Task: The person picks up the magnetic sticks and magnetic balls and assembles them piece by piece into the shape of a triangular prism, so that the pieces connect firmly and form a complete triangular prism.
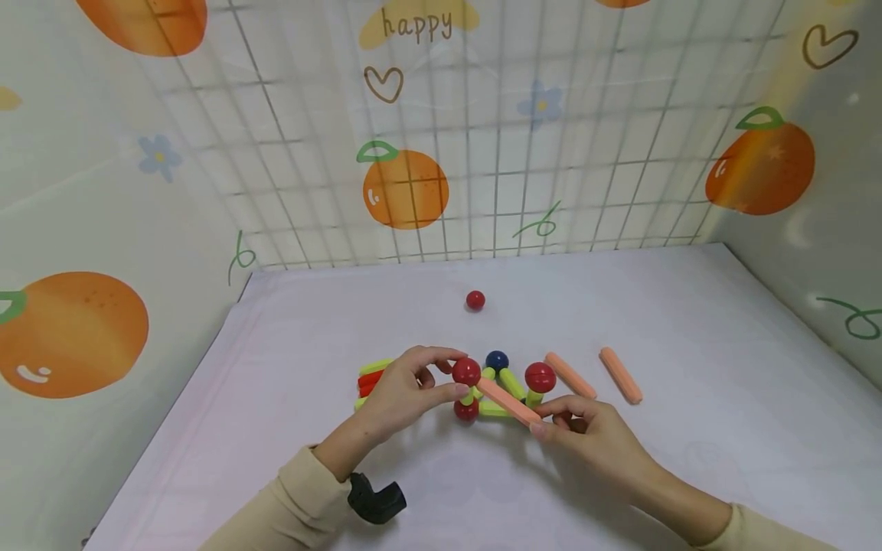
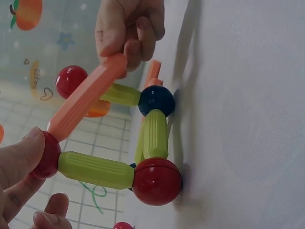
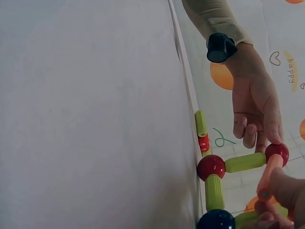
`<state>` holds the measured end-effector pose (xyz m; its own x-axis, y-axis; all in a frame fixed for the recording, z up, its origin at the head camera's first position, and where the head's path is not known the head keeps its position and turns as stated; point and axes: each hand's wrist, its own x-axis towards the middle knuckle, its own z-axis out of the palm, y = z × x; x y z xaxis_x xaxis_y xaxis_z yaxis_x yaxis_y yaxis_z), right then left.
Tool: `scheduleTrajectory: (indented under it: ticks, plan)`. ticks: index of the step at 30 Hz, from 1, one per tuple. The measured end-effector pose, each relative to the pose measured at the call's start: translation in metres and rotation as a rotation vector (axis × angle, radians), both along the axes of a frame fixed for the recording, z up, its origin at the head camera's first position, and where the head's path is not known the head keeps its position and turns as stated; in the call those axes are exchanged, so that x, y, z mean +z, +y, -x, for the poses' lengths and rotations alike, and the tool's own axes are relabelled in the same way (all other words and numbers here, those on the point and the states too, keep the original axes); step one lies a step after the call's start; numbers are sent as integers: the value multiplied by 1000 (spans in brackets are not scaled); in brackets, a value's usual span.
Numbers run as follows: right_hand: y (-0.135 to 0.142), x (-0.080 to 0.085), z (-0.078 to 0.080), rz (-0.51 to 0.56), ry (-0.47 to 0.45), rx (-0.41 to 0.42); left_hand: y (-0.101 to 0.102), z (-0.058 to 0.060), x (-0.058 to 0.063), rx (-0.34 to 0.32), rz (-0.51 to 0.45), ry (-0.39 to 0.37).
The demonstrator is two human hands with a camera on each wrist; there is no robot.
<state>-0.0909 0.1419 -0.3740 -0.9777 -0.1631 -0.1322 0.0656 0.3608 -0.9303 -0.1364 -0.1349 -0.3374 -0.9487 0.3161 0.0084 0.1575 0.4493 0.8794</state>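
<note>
Between thumb and fingers, my left hand (image 1: 403, 390) pinches a red ball (image 1: 466, 371) on top of an upright lime-green rod (image 2: 97, 170). That rod stands on a lower red ball (image 2: 157, 182), a corner of a frame of green rods and balls on the table. My right hand (image 1: 602, 438) pinches one end of a salmon ridged rod (image 1: 506, 400), held slantwise. Its other end meets the red ball at my left fingertips. Another red ball (image 1: 540, 377) tops a second green upright, which rises from a dark blue ball (image 2: 157, 100) near my right fingers.
Two loose salmon rods, one nearer (image 1: 570, 375) and one farther right (image 1: 621, 375), lie beside the frame. A single red ball (image 1: 475, 300) sits farther back. Green and red rods (image 1: 370, 380) lie left, partly behind my left hand. A printed curtain (image 1: 303, 153) surrounds the table.
</note>
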Motion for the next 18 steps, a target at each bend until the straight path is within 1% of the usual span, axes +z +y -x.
scheduleTrajectory:
  ticks: [9, 13, 18]
  plan:
    - [-3, -6, 5, -79, -31, -36, 0, 0, 0, -2, -5, -3]
    - [-3, -6, 9, -66, -55, -44, 0, 0, 1, 0, -1, 2]
    - [-4, -9, 17, -36, -46, -35, -1, -1, 2, -1, 5, 7]
